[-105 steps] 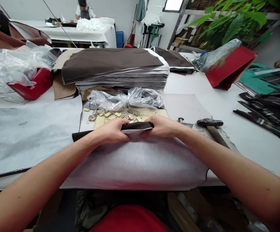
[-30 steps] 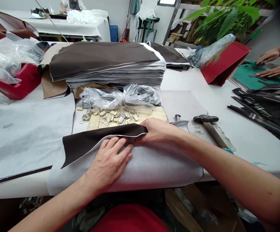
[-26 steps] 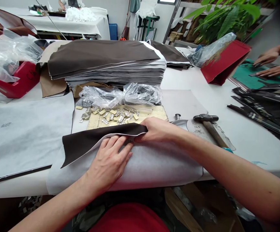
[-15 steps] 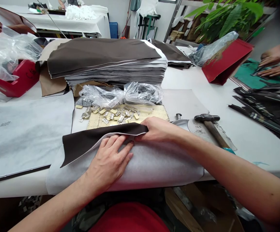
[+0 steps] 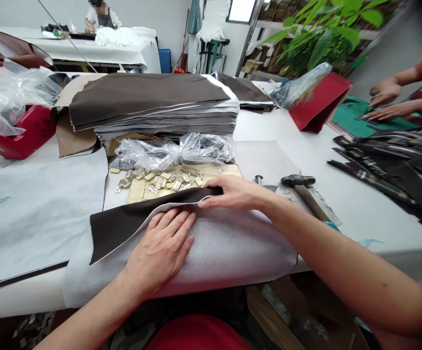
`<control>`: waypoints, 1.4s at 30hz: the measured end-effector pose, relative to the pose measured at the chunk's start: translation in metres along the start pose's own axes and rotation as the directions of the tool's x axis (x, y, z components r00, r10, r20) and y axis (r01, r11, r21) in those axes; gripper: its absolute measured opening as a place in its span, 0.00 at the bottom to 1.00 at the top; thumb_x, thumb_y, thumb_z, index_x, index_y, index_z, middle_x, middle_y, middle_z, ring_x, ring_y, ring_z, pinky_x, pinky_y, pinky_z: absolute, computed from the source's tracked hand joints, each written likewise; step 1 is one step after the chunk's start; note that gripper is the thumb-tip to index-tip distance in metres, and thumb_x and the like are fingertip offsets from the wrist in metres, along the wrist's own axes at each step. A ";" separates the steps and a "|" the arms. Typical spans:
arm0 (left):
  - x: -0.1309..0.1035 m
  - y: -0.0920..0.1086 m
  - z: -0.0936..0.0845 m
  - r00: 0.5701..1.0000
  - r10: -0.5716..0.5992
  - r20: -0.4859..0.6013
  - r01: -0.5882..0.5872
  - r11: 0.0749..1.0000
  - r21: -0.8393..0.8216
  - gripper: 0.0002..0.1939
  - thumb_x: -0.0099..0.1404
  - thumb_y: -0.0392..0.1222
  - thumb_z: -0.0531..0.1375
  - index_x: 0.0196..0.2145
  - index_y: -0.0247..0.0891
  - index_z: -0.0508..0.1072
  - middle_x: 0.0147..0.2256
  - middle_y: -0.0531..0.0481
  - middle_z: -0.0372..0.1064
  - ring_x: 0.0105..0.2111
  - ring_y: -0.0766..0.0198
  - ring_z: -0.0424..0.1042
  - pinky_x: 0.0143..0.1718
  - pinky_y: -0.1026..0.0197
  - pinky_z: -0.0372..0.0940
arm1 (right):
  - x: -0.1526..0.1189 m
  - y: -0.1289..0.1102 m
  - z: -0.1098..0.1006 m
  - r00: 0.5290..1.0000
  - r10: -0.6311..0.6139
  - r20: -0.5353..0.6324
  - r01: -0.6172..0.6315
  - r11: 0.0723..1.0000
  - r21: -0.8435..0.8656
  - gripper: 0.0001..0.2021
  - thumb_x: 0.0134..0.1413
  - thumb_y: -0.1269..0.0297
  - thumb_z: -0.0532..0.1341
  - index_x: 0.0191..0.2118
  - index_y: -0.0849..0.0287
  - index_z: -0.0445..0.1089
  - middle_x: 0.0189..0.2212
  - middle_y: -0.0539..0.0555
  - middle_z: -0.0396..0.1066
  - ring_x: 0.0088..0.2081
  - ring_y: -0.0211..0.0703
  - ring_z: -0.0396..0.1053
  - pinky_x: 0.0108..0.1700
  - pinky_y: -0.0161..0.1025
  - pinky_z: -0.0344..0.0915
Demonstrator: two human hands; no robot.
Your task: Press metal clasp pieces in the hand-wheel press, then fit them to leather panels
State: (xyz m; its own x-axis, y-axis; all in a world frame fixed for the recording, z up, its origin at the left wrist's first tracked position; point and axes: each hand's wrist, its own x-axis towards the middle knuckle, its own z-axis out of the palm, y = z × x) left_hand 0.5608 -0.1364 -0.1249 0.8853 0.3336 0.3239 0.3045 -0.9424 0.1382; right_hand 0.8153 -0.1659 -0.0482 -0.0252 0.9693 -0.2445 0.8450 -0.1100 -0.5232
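A dark brown sheet with a pale backing (image 5: pixel 228 248) lies at the table's front edge, its far side folded over so the brown face (image 5: pixel 119 226) shows. My left hand (image 5: pixel 165 243) rests flat on the pale backing, fingers stretched under the raised fold. With thumb and fingers, my right hand (image 5: pixel 228 192) grips the folded edge. Just beyond the fold, small metal pieces (image 5: pixel 176 184) and cream tabs are scattered on a yellowish board (image 5: pixel 220 170).
A hammer (image 5: pixel 307 192) lies right of my right hand, near a metal post (image 5: pixel 258 180). Behind are plastic bags (image 5: pixel 207 148) and a tall sheet stack (image 5: pixel 148 99). Red boxes (image 5: pixel 36 131) flank it. At the right, a co-worker's hands (image 5: pixel 389 102) work over a green mat (image 5: pixel 352 116).
The view has tilted up and shifted right. My right hand's thumb has moved along the folded edge; my left hand's fingers lie closer together on the backing.
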 end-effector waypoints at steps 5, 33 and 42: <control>-0.002 0.007 0.007 0.997 -0.038 -0.062 0.042 0.997 0.058 0.23 0.75 0.44 0.51 0.64 0.42 0.66 0.63 0.49 0.64 0.60 0.50 0.63 0.59 0.47 0.57 | -0.070 0.053 -0.026 0.726 0.405 -0.556 -0.547 0.830 -0.108 0.16 0.63 0.54 0.58 0.48 0.54 0.76 0.41 0.54 0.78 0.41 0.48 0.73 0.42 0.40 0.63; -0.022 0.010 0.025 0.980 -0.034 -0.194 0.067 0.983 0.169 0.30 0.71 0.49 0.53 0.68 0.39 0.58 0.64 0.47 0.62 0.60 0.47 0.63 0.57 0.46 0.54 | -0.034 0.117 -0.030 0.646 0.659 -0.386 -0.655 0.737 0.163 0.19 0.54 0.47 0.63 0.35 0.61 0.77 0.34 0.58 0.78 0.37 0.47 0.74 0.33 0.35 0.60; -0.021 0.010 0.025 0.968 -0.026 -0.250 0.074 0.980 0.183 0.28 0.70 0.48 0.54 0.65 0.40 0.64 0.63 0.49 0.64 0.58 0.49 0.66 0.55 0.47 0.57 | -0.033 0.129 -0.059 0.555 0.739 -0.382 -0.749 0.643 0.157 0.21 0.53 0.46 0.65 0.31 0.64 0.76 0.27 0.62 0.76 0.34 0.50 0.74 0.38 0.39 0.64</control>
State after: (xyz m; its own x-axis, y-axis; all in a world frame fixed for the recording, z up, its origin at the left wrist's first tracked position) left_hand 0.5539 -0.1536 -0.1534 0.7613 0.3532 0.5438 0.4281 -0.9037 -0.0123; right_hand 0.9563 -0.1989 -0.0598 0.8145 0.5404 -0.2110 0.4787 -0.8315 -0.2818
